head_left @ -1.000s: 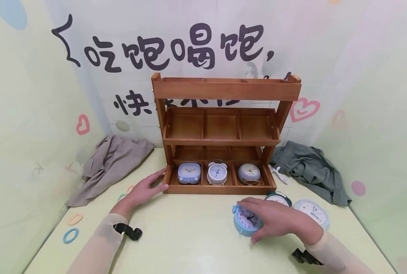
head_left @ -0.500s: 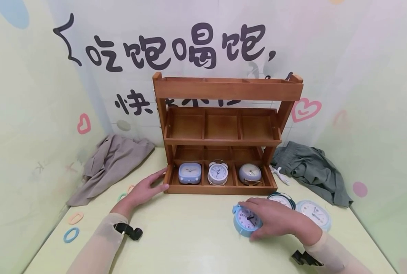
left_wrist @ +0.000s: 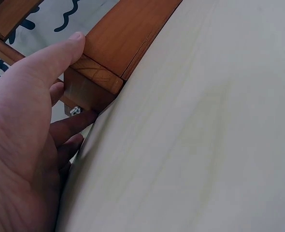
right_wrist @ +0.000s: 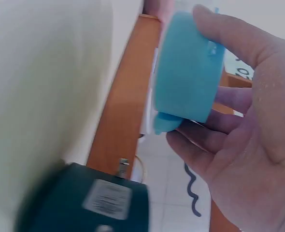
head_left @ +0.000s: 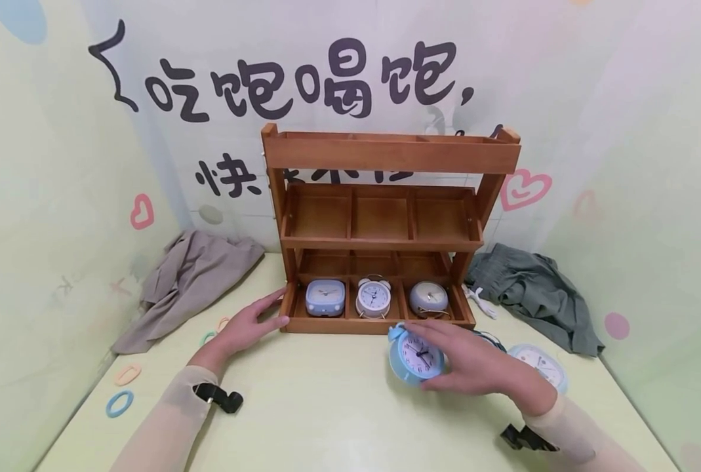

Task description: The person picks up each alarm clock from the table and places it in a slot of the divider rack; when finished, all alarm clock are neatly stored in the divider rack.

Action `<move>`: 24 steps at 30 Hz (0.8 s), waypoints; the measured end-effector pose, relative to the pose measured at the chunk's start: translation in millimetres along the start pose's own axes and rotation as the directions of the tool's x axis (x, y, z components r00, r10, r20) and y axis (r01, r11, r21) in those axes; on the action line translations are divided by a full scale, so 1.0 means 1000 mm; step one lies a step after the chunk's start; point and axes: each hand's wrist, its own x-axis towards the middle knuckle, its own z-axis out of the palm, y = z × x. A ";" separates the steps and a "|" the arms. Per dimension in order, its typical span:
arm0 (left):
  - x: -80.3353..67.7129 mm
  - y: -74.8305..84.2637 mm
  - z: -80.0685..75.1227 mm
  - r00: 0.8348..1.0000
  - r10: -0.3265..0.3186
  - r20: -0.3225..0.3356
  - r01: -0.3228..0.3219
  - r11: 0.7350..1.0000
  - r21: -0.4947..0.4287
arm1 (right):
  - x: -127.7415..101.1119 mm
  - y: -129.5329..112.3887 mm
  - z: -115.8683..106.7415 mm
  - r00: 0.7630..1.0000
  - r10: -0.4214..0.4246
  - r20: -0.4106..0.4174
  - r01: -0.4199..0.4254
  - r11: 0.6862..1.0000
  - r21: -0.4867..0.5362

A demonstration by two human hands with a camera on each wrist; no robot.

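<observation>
A light-blue round alarm clock (head_left: pixel 416 354) is pinched between the thumb and fingers of my right hand (head_left: pixel 477 362), raised just above the table in front of the rack. In the right wrist view the clock's plain blue side (right_wrist: pixel 186 67) shows. My left hand (head_left: pixel 246 333) rests against the lower left corner of the brown wooden rack (head_left: pixel 380 326), with its thumb at the front corner and its fingers along the side (left_wrist: pixel 65 130). In the bottom row sit a blue square clock (head_left: pixel 325 298), a white twin-bell clock (head_left: pixel 374 298) and a grey-purple round clock (head_left: pixel 429 299).
A dark green clock (right_wrist: pixel 118 198) stands on the table (head_left: pixel 303 406), mostly behind my right hand in the head view. Beside it lies a pale blue clock (head_left: pixel 539 362). Crumpled cloths, one grey-brown (head_left: pixel 197 282) and one green (head_left: pixel 533 295), flank the rack. Several rings (head_left: pixel 119 403) lie left.
My right hand has lifted the light-blue alarm clock off the table and moved it slightly left and towards the rack. My left hand has stayed at the rack's corner.
</observation>
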 end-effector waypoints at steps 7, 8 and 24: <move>-0.001 -0.003 0.001 1.000 0.001 -0.002 -0.002 1.000 -0.013 | 0.022 -0.003 -0.029 0.986 -0.113 -0.123 0.105 0.992 -0.076; -0.001 -0.003 0.001 1.000 0.004 -0.004 -0.004 1.000 -0.013 | 0.027 -0.003 -0.035 0.985 -0.120 -0.127 0.110 0.990 -0.084; 0.000 -0.002 0.002 1.000 0.000 -0.008 0.001 1.000 0.008 | 0.123 -0.007 -0.100 0.965 -0.149 -0.215 0.123 0.984 -0.131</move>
